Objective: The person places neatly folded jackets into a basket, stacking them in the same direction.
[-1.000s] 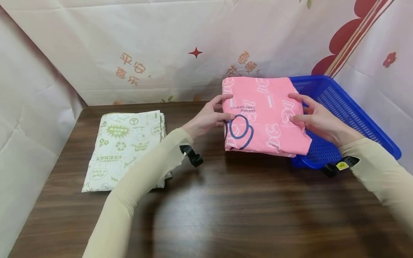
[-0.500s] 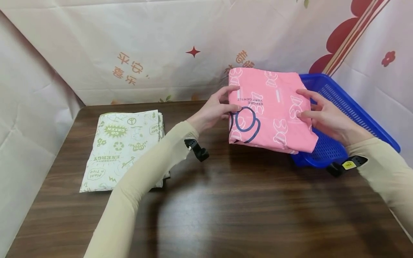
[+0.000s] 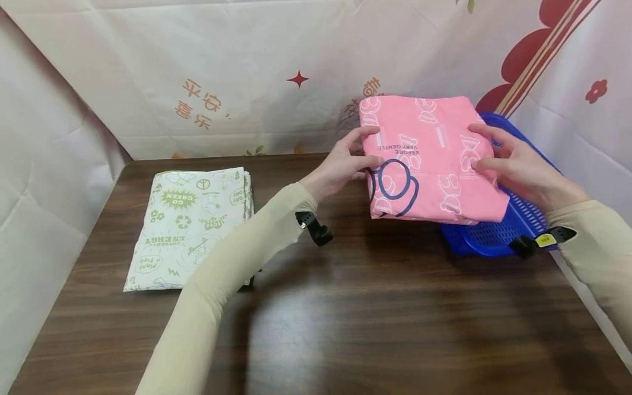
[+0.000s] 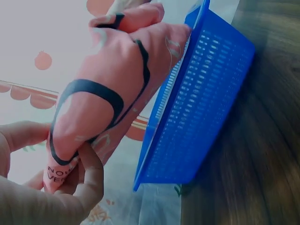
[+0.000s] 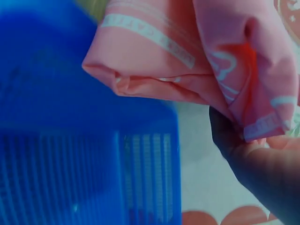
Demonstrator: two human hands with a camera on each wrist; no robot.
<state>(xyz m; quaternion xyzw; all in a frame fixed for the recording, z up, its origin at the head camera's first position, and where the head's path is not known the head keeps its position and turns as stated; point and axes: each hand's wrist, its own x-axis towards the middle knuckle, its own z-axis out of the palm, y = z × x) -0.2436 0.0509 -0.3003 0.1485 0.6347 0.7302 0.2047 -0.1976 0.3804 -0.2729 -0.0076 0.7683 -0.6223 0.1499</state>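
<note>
Both hands hold up a folded pink cloth [image 3: 434,164] printed with white bears and dark blue loops. My left hand [image 3: 343,164] grips its left edge, fingers and thumb curled over the side. At the opposite edge my right hand [image 3: 518,162] pinches the fabric. Part of a blue plastic basket [image 3: 489,238] shows below and to the right of the cloth, which overlaps it in the head view. In the left wrist view the cloth [image 4: 93,98] hangs level with the rim of the basket [image 4: 197,93]. The right wrist view has a cloth corner [image 5: 154,56] over the basket wall [image 5: 145,173].
A folded white cloth with green print [image 3: 192,225] lies on the left of the brown wooden table [image 3: 336,318]. Behind the table hangs a pale printed curtain [image 3: 247,66], and another stretch of it closes off the right side near the basket.
Both hands have carried the folded pink cloth to the right and slightly up in the head view, covering more of the basket. The white and green cloth has stayed in place.
</note>
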